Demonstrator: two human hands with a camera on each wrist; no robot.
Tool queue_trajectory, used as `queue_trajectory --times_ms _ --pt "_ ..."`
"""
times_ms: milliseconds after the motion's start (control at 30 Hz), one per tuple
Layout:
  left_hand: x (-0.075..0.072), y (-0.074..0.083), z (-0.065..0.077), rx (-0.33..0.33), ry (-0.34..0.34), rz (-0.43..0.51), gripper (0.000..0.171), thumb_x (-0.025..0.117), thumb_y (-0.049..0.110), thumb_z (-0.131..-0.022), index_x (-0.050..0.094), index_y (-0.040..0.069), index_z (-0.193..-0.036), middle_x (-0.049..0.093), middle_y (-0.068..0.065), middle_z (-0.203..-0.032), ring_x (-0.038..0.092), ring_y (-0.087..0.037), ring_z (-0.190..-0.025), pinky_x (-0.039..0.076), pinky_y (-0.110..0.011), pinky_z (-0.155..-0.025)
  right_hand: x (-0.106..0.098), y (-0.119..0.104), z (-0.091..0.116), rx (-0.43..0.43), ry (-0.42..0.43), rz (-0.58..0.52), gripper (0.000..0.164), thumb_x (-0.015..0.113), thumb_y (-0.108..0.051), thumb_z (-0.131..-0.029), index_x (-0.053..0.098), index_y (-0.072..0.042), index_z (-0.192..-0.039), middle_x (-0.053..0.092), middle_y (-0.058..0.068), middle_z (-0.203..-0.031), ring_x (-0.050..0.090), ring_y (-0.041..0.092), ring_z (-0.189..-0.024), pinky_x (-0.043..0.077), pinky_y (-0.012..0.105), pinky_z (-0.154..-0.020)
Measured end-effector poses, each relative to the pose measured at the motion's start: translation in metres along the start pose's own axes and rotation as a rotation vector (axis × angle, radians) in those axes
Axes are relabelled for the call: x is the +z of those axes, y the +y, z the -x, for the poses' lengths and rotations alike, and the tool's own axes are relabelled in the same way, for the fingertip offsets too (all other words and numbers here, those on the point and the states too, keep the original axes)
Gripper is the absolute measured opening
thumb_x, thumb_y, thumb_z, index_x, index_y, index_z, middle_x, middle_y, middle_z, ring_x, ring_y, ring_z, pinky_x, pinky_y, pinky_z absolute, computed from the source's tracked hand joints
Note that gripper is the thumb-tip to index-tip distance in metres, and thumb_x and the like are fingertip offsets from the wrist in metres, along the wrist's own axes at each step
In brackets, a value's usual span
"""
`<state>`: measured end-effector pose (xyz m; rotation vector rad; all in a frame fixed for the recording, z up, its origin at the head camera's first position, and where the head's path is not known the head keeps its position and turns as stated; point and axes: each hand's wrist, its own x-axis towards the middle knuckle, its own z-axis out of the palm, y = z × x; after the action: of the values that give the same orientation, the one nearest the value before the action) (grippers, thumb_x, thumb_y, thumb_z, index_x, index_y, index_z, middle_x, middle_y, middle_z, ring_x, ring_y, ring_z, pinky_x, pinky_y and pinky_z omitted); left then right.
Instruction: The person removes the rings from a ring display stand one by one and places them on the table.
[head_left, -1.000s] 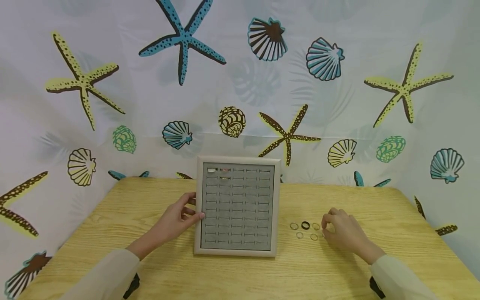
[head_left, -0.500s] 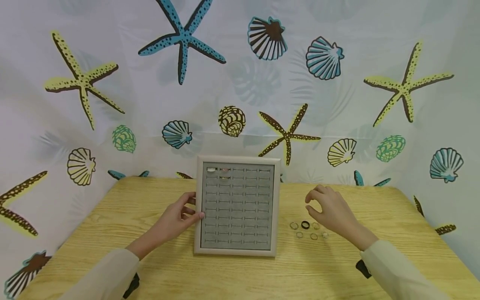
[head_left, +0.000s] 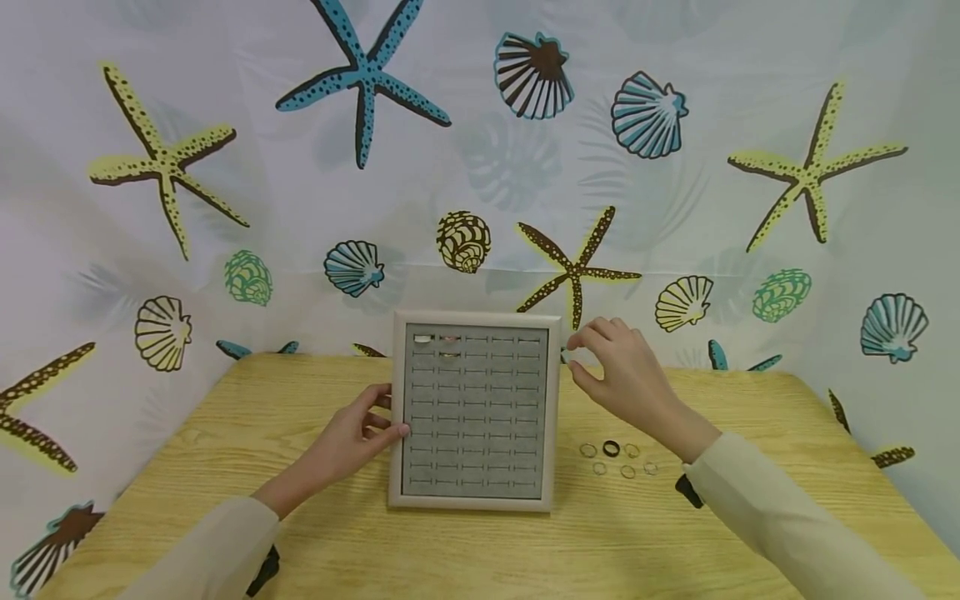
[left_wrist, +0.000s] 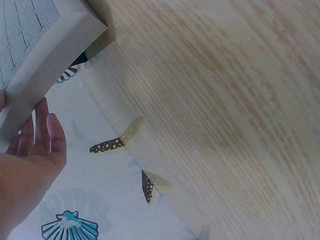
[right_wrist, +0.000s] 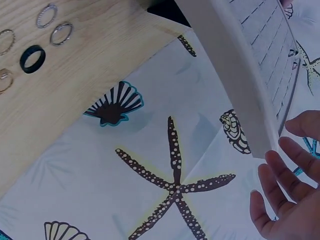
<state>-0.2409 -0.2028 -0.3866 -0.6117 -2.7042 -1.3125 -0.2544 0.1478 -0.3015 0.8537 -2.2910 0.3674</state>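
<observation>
A framed grey ring display board (head_left: 474, 408) stands on the wooden table, and three rings show in its upper left slots. My left hand (head_left: 363, 429) grips the board's left edge, thumb in front and fingers behind. Beside the upper right edge is my right hand (head_left: 622, 375), its thumb and index fingertips close together. A small pale speck shows near those fingertips in the head view; whether they pinch a ring is unclear. In the right wrist view the right hand (right_wrist: 290, 190) has its other fingers loosely bent. A black ring (head_left: 611, 448) lies among several thin metal rings (head_left: 627, 472).
The pale wooden table (head_left: 315, 550) extends around the board. Behind and at the sides hangs white cloth (head_left: 285, 200) printed with starfish and shells. The loose rings lie in two short rows right of the board.
My right hand has moved up and left from the loose rings to the board's upper right edge, uncovering a thin ring. The left hand and the board have stayed still.
</observation>
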Motion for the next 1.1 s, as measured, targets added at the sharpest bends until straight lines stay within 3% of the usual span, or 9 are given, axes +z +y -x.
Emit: queue_trajectory --times_ms 267,1100 --pt "0.000 -0.001 -0.001 0.014 -0.004 0.003 0.057 0.060 0.024 -0.089 0.035 0.003 -0.135 0.052 -0.017 -0.116 0.062 -0.022 -0.090 0.051 -0.028 -0.073 0.010 -0.016 -0.021 -0.075 0.033 -0.016 0.014 0.067 -0.013 -0.079 0.063 -0.009 -0.092 0.060 0.003 -0.091 0.053 0.022 -0.081 0.041 0.038 -0.067" --pt "0.000 -0.003 -0.001 0.003 -0.002 0.016 0.057 0.061 0.025 -0.089 0.035 0.005 -0.135 0.052 -0.015 -0.116 0.061 -0.021 -0.091 0.050 -0.027 -0.073 0.058 -0.065 -0.050 -0.145 0.040 0.009 0.014 0.069 -0.020 -0.081 0.064 -0.014 -0.092 0.059 0.000 -0.092 0.053 0.019 -0.087 0.043 0.036 -0.080"
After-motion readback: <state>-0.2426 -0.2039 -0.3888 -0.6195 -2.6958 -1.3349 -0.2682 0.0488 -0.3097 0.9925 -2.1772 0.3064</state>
